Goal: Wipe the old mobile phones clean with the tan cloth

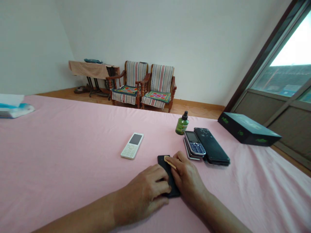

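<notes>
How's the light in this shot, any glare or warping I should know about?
Head view: daylight from the window, its upper pane blown out white; soft, faint shadows under both hands on the pink sheet; wide-angle bending at the edges; the chairs look slightly soft.

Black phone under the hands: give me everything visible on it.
The black phone is a flat, dark, matte-looking slab lying flat on the pink cloth, its long axis running away from the camera. Only its far end and a strip of its middle show. The left hand rests on its near left side; the right hand covers its right edge, pressing a small tan piece against its far end. No screen or buttons are discernible.
</notes>
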A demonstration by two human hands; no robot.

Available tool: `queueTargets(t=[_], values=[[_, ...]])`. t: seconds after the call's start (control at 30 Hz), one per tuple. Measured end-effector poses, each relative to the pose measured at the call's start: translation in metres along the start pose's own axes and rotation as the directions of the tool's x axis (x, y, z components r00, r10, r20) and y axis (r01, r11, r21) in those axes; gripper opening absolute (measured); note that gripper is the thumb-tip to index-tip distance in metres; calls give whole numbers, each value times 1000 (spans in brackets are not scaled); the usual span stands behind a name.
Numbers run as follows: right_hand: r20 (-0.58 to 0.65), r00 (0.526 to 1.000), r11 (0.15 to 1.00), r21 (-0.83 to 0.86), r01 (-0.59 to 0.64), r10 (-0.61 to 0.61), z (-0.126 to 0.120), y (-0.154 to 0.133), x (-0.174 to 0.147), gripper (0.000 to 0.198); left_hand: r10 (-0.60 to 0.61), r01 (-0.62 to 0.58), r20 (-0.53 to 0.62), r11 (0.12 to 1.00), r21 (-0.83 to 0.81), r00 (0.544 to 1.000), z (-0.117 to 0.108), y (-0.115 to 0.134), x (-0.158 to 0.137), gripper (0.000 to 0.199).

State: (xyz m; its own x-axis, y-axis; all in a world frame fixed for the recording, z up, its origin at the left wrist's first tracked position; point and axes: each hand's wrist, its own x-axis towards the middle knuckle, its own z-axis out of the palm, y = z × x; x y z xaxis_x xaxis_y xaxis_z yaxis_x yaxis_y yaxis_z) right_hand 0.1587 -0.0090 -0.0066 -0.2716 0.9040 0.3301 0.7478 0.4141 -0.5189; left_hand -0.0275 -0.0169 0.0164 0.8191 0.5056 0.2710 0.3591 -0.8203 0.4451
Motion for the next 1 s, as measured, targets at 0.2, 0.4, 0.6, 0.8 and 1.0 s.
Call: queueTargets(t=[0.2, 0.4, 0.6, 0.8, 1.0], values=[[-48, 999, 998, 63, -4, 7, 0, 2, 0, 26, -13, 13, 8, 1000, -22, 1000, -2, 0, -1, 10], [-74, 996, 996, 82, -40, 46, 3, 11, 2, 34, 28, -28, 7, 997, -66, 1000, -2, -5, -1, 14], [-56, 998, 997, 71, 7, -3, 1, 6, 2, 37, 24, -24, 5, 997, -79, 1000, -2, -6, -1, 14], [-117, 990, 995, 56, -78, 84, 1, 2, -2, 25, 35, -34, 7, 994, -101, 999, -5, -6, 0, 14], [-125, 989, 997, 7, -82, 82, 2, 6, -1, 24, 40, -40, 3, 994, -105, 999, -5, -8, 0, 16]])
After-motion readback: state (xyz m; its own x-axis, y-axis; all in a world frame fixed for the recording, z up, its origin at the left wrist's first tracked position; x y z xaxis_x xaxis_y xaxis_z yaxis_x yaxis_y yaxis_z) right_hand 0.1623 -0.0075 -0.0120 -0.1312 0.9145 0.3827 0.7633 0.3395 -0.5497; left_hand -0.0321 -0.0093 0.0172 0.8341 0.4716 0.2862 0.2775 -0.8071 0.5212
